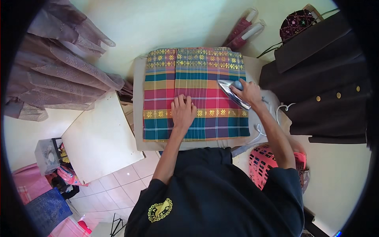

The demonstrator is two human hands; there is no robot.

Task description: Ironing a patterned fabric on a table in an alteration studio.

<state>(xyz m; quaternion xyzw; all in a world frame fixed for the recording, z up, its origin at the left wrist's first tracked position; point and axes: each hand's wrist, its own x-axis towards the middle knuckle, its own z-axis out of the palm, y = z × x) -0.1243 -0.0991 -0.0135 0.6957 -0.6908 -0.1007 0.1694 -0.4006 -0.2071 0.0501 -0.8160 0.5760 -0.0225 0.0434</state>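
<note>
A folded plaid cloth (207,133) in red, teal, purple and yellow, with gold woven motifs, lies on a padded ironing surface (139,118). My left hand (183,111) rests on the cloth left of its middle, fingers slightly bent. Closed round the blue handle of a clothes iron (226,89) is my right hand (248,92). The iron's pointed tip faces up and left, over the right part of the cloth. Whether its soleplate touches the fabric all along cannot be told. A raised fold edge runs down the cloth above my left hand.
Dark garments with gold buttons (325,86) hang at the right, above a pink plastic basket (262,166). White cords (259,131) lie by the padding's right edge. Sheer mauve garments (74,74) hang at the left over a white board (97,136). Two plastic-wrapped rolls (247,31) lean against the wall.
</note>
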